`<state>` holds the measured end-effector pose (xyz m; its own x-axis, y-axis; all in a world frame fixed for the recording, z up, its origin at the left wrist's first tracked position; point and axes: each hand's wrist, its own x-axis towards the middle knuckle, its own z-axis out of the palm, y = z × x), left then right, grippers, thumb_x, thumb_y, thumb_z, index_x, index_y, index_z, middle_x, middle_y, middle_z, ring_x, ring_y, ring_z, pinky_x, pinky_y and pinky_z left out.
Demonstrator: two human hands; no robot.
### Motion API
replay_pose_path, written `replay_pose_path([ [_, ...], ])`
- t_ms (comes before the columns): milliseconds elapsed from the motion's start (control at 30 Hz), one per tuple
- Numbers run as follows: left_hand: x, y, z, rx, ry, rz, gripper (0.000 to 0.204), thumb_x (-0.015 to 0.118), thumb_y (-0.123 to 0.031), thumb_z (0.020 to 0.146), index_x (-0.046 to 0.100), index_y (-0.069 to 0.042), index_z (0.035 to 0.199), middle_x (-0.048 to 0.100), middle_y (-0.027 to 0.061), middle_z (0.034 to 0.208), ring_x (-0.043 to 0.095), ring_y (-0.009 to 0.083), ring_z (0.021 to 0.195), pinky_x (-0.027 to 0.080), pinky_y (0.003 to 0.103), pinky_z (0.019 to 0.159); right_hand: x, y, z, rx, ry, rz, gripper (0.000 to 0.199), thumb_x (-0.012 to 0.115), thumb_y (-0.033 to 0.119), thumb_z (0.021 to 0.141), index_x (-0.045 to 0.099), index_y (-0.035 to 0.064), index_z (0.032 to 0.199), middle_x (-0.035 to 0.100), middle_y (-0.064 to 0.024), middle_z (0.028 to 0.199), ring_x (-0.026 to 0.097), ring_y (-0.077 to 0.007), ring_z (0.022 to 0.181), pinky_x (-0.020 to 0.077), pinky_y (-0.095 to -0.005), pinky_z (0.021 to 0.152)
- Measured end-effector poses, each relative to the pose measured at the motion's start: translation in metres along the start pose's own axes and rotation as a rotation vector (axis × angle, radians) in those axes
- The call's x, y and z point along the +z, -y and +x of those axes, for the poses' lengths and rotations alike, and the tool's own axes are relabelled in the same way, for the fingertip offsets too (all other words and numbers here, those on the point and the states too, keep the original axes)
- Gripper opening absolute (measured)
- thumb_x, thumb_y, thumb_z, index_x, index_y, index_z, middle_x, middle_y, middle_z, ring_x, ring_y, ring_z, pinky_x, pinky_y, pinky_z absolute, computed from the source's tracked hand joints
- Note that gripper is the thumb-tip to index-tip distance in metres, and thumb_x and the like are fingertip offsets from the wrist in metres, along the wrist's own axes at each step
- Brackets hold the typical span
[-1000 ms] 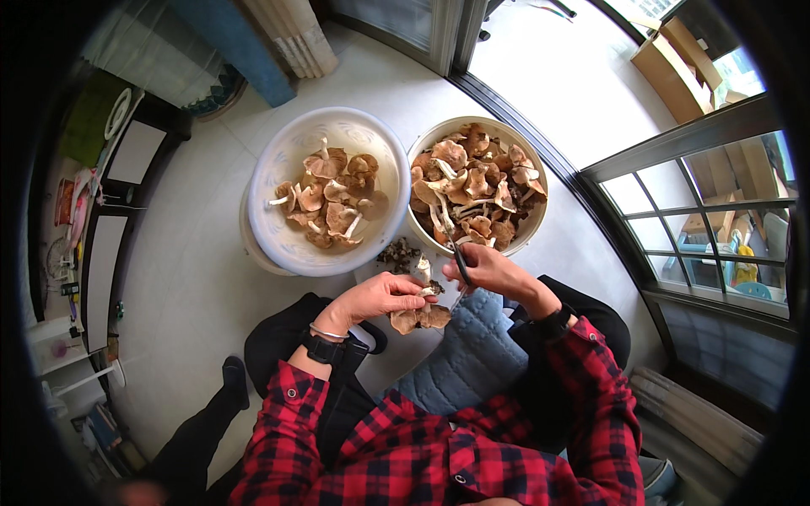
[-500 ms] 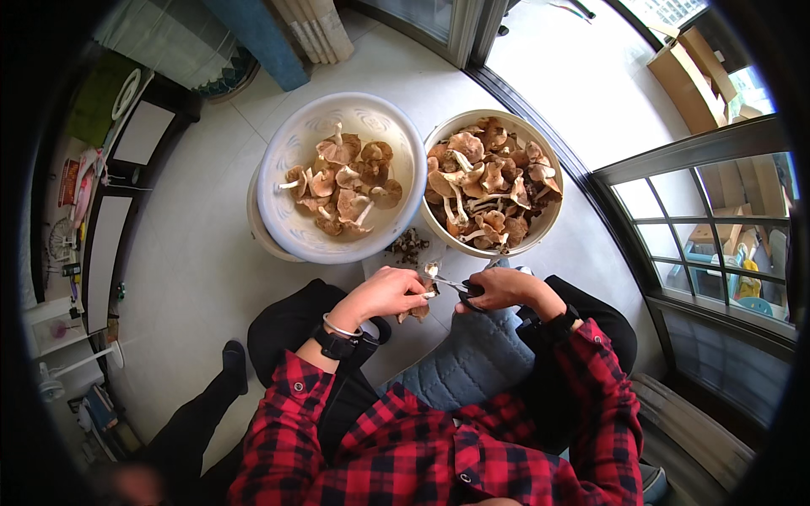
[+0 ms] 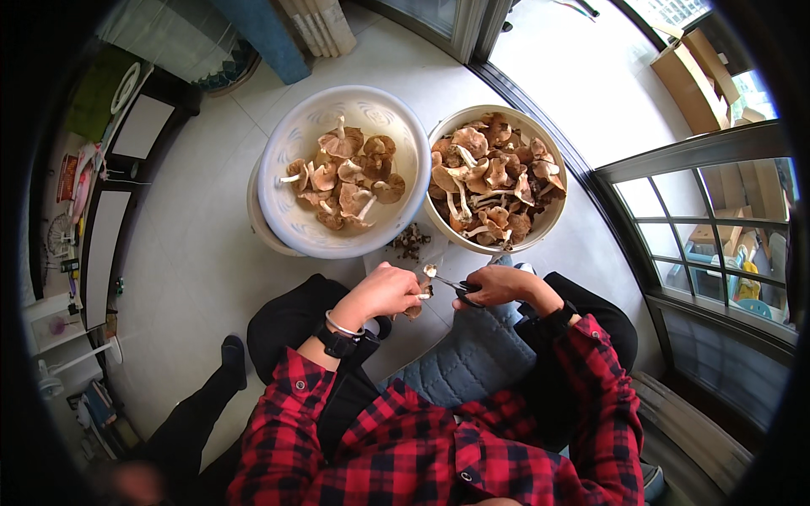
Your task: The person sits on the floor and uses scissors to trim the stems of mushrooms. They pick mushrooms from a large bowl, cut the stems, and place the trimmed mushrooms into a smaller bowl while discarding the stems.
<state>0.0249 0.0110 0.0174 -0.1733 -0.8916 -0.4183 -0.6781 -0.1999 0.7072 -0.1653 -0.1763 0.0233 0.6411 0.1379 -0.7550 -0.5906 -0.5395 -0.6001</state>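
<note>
Two bowls sit past the hands: a white bowl [image 3: 287, 211] and a tan bowl [image 3: 553, 215], both holding mushrooms. The left hand [image 3: 384, 291] has a tight grip on one mushroom [image 3: 429, 271]; the right hand [image 3: 498, 285] has a tight grip on scissors [image 3: 456, 287].

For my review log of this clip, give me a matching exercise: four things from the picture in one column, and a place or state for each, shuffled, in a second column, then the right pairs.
Things:
1. white basin
2. cream bowl
3. left hand
4. right hand

Places or states:
A. grips dark-handled scissors
B. heaped full of brown mushrooms, on the person's right
C. holds a single mushroom at the blades
D. partly filled with mushrooms, on the person's left

Pairs: 1-D, 2-B, 3-C, 4-A
</note>
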Motion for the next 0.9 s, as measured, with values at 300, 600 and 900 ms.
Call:
replay_pose_path([
  [300,0.005,0.004,0.000,-0.063,0.048,0.065,0.019,0.064,-0.023,0.080,0.073,-0.007,0.083,0.066,0.0114,0.075,0.065,0.0308,0.079,0.048,0.039,0.073,0.012,-0.010,0.013,-0.049,-0.037,0.075,0.073,0.061,0.069,0.083,0.068,-0.0035,0.076,0.063,-0.0130,0.064,0.062,-0.0280,0.064,0.0472,-0.0387,0.062],
  [600,-0.003,0.005,0.004,-0.204,-0.012,-0.300,0.022,0.068,-0.023,0.086,0.073,-0.004,0.096,0.068,0.0086,0.076,0.066,0.0172,0.075,0.050,0.030,0.071,-0.006,-0.009,-0.003,0.039,-0.073,0.124,0.072,0.059,0.070,0.084,0.067,-0.0021,0.085,0.064,-0.0106,0.070,0.061,-0.0217,0.065,0.0472,-0.0358,0.062],
  [900,-0.004,0.003,0.004,-0.293,-0.213,-0.907,0.028,0.067,-0.023,0.093,0.071,0.001,0.107,0.064,-0.0038,0.081,0.053,0.0045,0.076,0.046,0.023,0.069,-0.010,-0.010,-0.028,-0.003,0.193,0.349,0.076,0.050,0.079,0.083,0.063,0.0045,0.077,0.057,-0.0016,0.067,0.055,-0.0142,0.060,0.0450,-0.0279,0.055],
])
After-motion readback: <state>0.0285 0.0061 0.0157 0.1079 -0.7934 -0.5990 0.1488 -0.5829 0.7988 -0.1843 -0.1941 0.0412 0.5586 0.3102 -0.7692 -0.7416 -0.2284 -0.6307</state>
